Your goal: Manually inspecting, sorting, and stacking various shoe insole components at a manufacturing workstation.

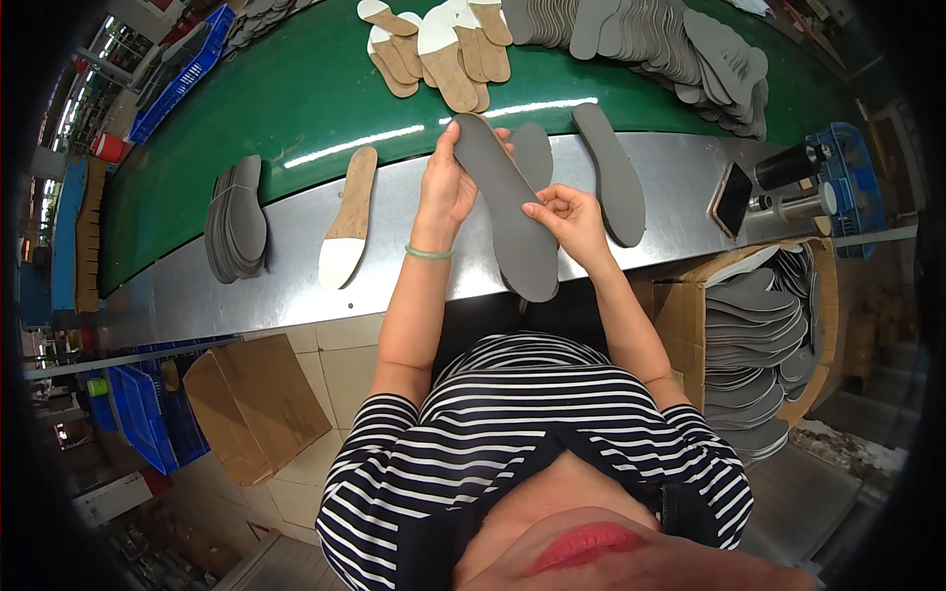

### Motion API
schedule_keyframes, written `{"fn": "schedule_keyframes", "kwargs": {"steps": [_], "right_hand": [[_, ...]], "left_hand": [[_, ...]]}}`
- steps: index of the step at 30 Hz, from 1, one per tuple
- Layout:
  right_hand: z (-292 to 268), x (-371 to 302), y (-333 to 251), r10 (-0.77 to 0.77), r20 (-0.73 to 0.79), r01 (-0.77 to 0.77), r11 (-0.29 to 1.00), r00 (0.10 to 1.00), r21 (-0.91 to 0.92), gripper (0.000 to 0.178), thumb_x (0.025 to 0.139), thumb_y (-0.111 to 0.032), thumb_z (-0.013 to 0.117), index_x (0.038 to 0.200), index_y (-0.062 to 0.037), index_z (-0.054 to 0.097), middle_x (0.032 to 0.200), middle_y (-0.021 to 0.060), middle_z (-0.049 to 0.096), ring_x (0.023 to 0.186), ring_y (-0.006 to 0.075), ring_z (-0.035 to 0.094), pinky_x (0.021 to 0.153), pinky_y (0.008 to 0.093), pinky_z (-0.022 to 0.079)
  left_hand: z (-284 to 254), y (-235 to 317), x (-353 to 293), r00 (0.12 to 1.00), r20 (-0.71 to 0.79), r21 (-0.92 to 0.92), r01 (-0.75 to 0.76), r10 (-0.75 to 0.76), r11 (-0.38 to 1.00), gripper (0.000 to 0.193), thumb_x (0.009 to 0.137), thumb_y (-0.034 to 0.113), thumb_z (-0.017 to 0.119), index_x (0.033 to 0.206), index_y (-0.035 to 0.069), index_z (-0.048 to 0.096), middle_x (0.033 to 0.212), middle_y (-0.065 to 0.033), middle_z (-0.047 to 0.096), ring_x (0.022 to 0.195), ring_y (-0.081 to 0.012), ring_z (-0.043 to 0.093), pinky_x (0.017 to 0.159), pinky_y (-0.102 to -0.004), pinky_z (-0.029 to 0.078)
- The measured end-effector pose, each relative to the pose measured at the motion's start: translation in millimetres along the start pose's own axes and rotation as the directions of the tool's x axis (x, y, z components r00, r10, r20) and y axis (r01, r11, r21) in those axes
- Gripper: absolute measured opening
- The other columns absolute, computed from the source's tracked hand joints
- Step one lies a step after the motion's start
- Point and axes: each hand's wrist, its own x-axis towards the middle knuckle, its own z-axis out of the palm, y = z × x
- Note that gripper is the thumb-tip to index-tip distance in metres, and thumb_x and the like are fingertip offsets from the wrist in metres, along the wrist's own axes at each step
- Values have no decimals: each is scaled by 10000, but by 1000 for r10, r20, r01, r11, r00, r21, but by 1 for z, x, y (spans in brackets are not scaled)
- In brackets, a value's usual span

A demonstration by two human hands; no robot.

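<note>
Both my hands hold up a grey insole (510, 222) over the metal edge of the worktable. My left hand (448, 187) grips its upper end, thumb on the grey face and fingertips showing past the far side. My right hand (574, 225) pinches its right edge near the middle with thumb and fingers. Partly hidden behind it is another grey insole (534, 153). One more single grey insole (613, 182) lies to the right of my right hand. Left of my left hand lies a tan insole with a white end (347, 219). Farther left rests a tied bundle of grey insoles (236, 225).
Tan-and-white insoles (453, 64) are heaped on the green tabletop (305, 89), beside long rows of grey insoles (724, 64). At right are a phone (731, 200), a black cylinder (788, 167) and a blue basket (855, 187). A cardboard box (678, 320) holds grey insoles. Blue crates (148, 419) stand lower left.
</note>
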Motion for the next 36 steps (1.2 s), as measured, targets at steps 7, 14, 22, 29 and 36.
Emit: {"fn": "schedule_keyframes", "kwargs": {"steps": [7,14,22,29,36], "right_hand": [[1,16,26,-71,-86,72,997,994,9,232,820,-86,740,971,45,621,672,71,683,611,85,639,551,211,484],[5,22,26,-13,-55,14,1000,998,25,263,814,-72,739,995,75,619,666,82,683,604,91,639,558,213,489],[-4,32,46,-28,-118,22,998,993,-56,193,778,-95,764,871,45,669,697,78,693,635,79,628,572,231,491],[-5,8,19,-14,-57,11,999,998,-48,178,851,-156,715,849,20,686,690,56,689,603,71,614,534,218,463],[2,-7,5,-119,-84,92,958,989,-271,220,852,-182,702,839,37,687,664,121,683,580,141,634,534,292,475]], "left_hand": [[-7,0,5,999,-32,-9,-33,33,999,416,1023,348,358,1154,-17,509,1072,-218,637,945,-311,653,835,-414,548],[-8,4,1,998,-49,15,-41,42,999,410,1015,341,392,1160,-23,510,1066,-217,638,945,-309,651,838,-410,542],[-2,-5,2,999,-38,-17,-17,17,1000,410,1012,347,423,1213,-2,499,1151,-215,611,1042,-315,605,944,-437,477],[30,3,-35,962,7,412,-251,272,876,531,786,-55,674,1269,32,471,1070,-154,608,968,-254,636,852,-363,529],[3,27,-12,935,-115,604,-202,336,771,136,807,40,731,861,14,609,724,-73,634,634,-143,641,576,-239,513]]}}
